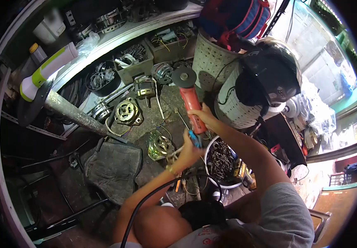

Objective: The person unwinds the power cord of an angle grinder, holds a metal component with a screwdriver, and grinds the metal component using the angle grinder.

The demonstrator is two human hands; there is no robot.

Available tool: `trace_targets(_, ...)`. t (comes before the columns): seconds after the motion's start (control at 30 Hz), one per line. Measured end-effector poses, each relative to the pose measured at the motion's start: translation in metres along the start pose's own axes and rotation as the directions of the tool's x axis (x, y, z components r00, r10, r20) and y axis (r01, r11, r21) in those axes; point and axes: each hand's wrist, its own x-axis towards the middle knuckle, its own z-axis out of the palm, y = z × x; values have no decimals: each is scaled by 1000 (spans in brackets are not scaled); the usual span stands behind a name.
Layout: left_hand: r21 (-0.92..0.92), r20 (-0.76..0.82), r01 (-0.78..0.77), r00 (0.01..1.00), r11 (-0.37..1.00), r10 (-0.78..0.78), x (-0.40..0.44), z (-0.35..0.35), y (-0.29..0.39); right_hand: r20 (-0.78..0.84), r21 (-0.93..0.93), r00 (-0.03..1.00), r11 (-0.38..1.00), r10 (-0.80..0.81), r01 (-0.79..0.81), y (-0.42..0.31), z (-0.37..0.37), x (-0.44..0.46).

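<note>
My right hand (pixel 203 118) is wrapped around the body of a red angle grinder (pixel 189 99), which points away from me. Its dark round disc (pixel 178 79) is at the far end. In my left hand (pixel 188 153), just below the grinder's rear end, is a screwdriver (pixel 194 139) with a blue handle and a thin shaft pointing up and left. Left of that hand a yellowish metal motor cover (pixel 160 145) lies on the floor. A second motor cover (pixel 127 112) and a small motor (pixel 145 88) lie farther off.
A white bucket (pixel 207 165) of bolts and small metal parts stands right of my left hand. Perforated bins (pixel 205 58) stand ahead, a bag (pixel 236 18) on one. A pole (pixel 73 111) and dark seat pad (pixel 114 167) are left. A black cable (pixel 135 213) loops near my lap.
</note>
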Motion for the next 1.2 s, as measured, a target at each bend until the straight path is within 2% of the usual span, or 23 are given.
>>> trace_targets(0.03,-52,207,182,964,982,-168,-17,-1,-18,3,1,1000,1000,-1,1,8,-10,9)
trace_targets(0.07,87,443,358,822,930,-358,-33,-11,-34,4,-110,998,992,-61,61,16,-20,16)
trace_targets(0.13,193,623,337,684,922,-380,-57,-24,-44,9,-223,995,970,-101,100,34,-39,29)
trace_targets(0.2,302,575,405,645,863,-503,-79,-33,-40,151,-279,981,946,-125,163,43,-46,47)
trace_targets(0.23,301,573,413,642,860,-509,-83,-36,-35,224,-245,974,965,-40,96,43,-48,52)
trace_targets(0.27,495,491,228,722,838,-487,-85,-40,-23,227,-240,973,966,-37,92,53,-50,64)
trace_targets(0.3,671,421,45,799,740,-430,-83,-44,-16,203,-394,974,902,-99,174,66,-53,80)
trace_targets(0.33,677,417,46,799,735,-434,-82,-47,-16,188,-538,968,808,-165,243,78,-57,96)
trace_targets(0.43,592,409,-35,874,805,-262,-87,-56,-26,156,-551,979,811,-129,195,95,-61,117)
trace_targets(0.47,592,408,-25,872,806,-272,-90,-59,-35,159,-549,980,815,-119,187,91,-61,119)
trace_targets(0.53,561,389,-67,901,825,-192,-99,-60,-51,229,-641,972,760,57,107,72,-62,120)
trace_targets(0.6,599,330,-12,915,801,-233,-105,-62,-52,235,-657,971,743,39,129,78,-65,132)
trace_targets(0.67,631,268,39,927,775,-264,-107,-63,-56,286,-771,952,564,-109,297,82,-71,139)
trace_targets(0.73,582,115,171,950,795,-289,-113,-61,-60,308,-738,944,595,-120,317,88,-76,143)
trace_targets(0.8,525,102,191,953,829,-284,-112,-62,-63,388,-673,881,569,-271,472,92,-77,148)
trace_targets(0.87,507,74,183,964,842,-254,-116,-60,-75,217,-707,972,701,84,98,72,-70,137)
trace_targets(0.93,332,154,336,903,881,-402,-110,-62,-69,236,-690,970,714,60,123,73,-67,135)
trace_targets(0.97,334,165,313,909,889,-382,-112,-60,-74,242,-684,969,718,56,129,79,-66,137)
trace_targets(1.03,276,205,298,910,914,-359,-110,-55,-83,325,-759,905,495,-276,424,83,-68,142)
trace_targets(1.07,220,243,286,910,933,-337,-106,-53,-78,326,-761,905,493,-272,422,88,-69,140)
trace_targets(1.13,274,243,321,889,906,-389,-106,-52,-66,249,-840,856,339,-453,424,98,-69,136)
trace_targets(1.17,279,263,313,884,908,-386,-104,-53,-62,249,-840,856,339,-453,423,94,-66,130)
trace_targets(1.2,285,284,305,878,909,-384,-104,-54,-60,205,-850,776,284,-597,444,83,-58,118)
